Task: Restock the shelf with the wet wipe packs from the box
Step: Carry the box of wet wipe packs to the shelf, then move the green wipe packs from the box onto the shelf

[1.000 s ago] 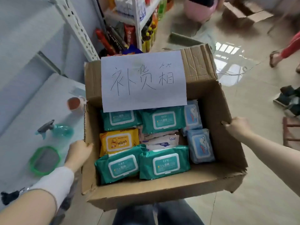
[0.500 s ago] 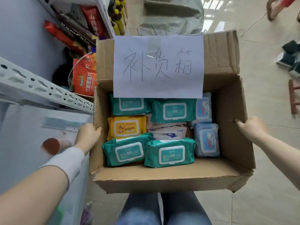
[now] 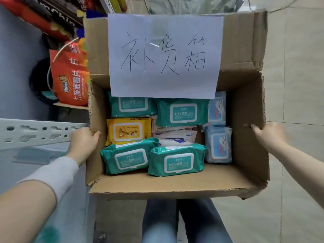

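Four teal wipe packs (image 3: 176,162), two blue packs (image 3: 218,145), one yellow pack (image 3: 128,131), one box (image 3: 175,187).

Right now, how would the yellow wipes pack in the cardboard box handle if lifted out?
The yellow duck-printed wipes pack looks soft and pillowy, so it probably flexes. Its glossy film may be slippery. The overlapping green wipes pack may drag along.

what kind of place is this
Most likely a small shop. Snack bags sit on a metal shelf at the left, and the hand-held cardboard box is full of wet wipe packs for restocking.
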